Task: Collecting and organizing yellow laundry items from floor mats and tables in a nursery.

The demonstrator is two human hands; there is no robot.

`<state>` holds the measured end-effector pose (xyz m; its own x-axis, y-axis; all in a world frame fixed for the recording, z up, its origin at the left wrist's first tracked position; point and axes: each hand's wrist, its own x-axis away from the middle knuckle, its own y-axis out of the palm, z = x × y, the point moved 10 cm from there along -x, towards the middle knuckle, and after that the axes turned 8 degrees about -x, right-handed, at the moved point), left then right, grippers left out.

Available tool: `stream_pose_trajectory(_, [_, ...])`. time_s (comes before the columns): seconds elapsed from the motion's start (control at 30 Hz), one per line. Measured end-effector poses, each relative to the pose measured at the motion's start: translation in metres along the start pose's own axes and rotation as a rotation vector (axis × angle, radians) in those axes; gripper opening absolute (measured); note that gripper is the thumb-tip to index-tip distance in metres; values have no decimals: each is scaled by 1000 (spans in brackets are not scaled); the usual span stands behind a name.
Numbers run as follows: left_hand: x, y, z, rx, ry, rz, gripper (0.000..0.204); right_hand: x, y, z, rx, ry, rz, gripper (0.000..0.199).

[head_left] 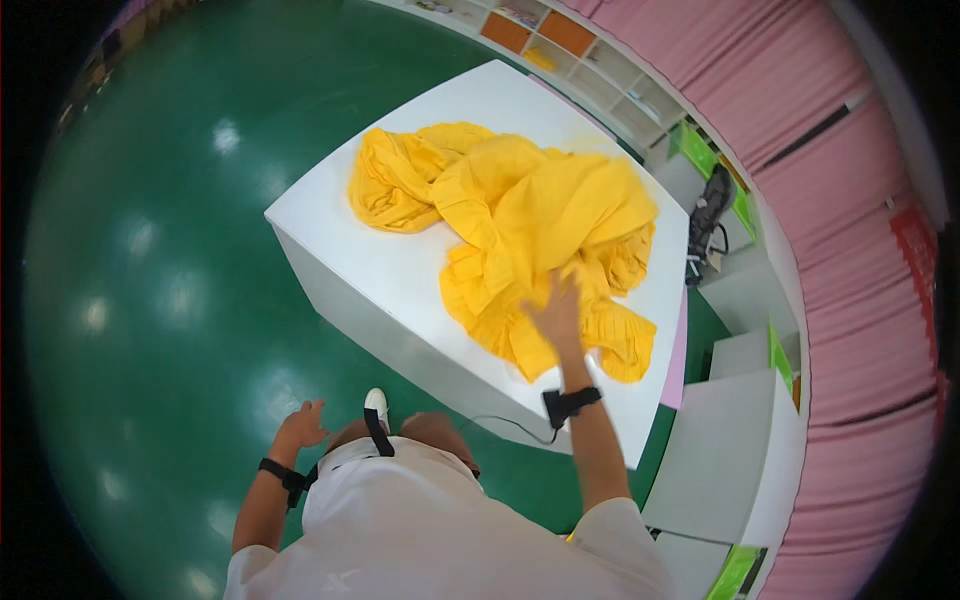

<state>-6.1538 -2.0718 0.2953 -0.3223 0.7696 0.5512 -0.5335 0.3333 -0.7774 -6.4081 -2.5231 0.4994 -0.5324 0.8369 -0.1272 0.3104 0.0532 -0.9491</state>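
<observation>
A large yellow cloth with gathered, ruffled edges (560,205) lies in a crumpled heap across the top of a white table (350,240). My right hand (558,315) is over the near part of the cloth, its fingers spread and slightly blurred. Whether the fingertips press on the fabric or hover just above it, I cannot tell. Down by my left side, away from the table, hangs my left hand (302,426). Its fingers are loosely extended and nothing shows in them. Both wrists wear black bands.
Green floor (170,260) spreads to the left of the table. White shelves with orange bins (568,34) stand beyond the far edge. To the right are white cabinets (715,455), a black bag (712,200) and a pink curtain (850,330). A thin cable (505,420) trails from my right wristband.
</observation>
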Motion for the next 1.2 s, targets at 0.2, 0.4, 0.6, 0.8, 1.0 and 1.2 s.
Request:
stream_pose_trajectory(0.2, [-9, 99, -64, 521, -288, -112, 50, 27, 131, 13, 15, -63, -180, 97])
stream_pose_trajectory(0.4, [75, 131, -78, 682, -679, 185, 40, 28, 128, -35, -7, -250, -333, 77])
stream_pose_trajectory(0.6, [148, 237, -5, 781, -827, 210, 32, 140, 122, -202, -558, -874, -745, 39])
stream_pose_trajectory(0.8, [221, 329, 62, 1110, -1068, 224, 33, 215, 182, -316, -396, -1193, -1211, 24])
stream_pose_trajectory(1.0, [319, 431, 100, 1409, -1328, 309, 32, 291, 299, -417, 35, -1440, -1271, 35])
stream_pose_trajectory(1.2, [385, 529, 100, 1663, -1473, 386, 29, 391, 417, -472, 272, -1426, -1364, 40])
